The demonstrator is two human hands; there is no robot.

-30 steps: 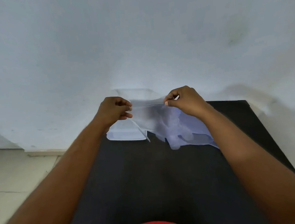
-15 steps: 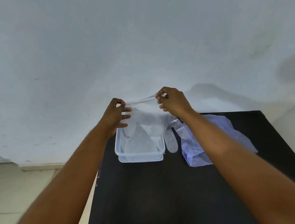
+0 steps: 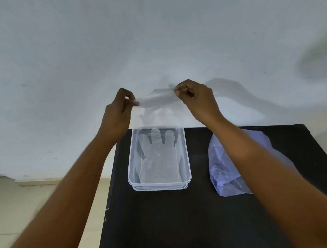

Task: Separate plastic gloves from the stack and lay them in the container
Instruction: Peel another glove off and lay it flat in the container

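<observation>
A thin clear plastic glove (image 3: pixel 155 101) hangs in the air, stretched by its cuff between my two hands. My left hand (image 3: pixel 118 114) pinches its left edge and my right hand (image 3: pixel 197 100) pinches its right edge. Straight below stands a clear rectangular container (image 3: pixel 131 174) on the black table (image 3: pixel 181 216), with at least one glove lying flat inside. The stack of gloves (image 3: pixel 225 179), a bluish translucent heap, lies to the right of the container, partly hidden by my right forearm.
The table's left edge runs just left of the container, with pale floor tiles (image 3: pixel 31 204) beyond it. A white wall (image 3: pixel 155 39) rises directly behind the table's far edge.
Both hands have lifted the glove higher above the container; the glove's fingers no longer hang into it. The view has tilted, so the container and the stack sit lower in the frame.
</observation>
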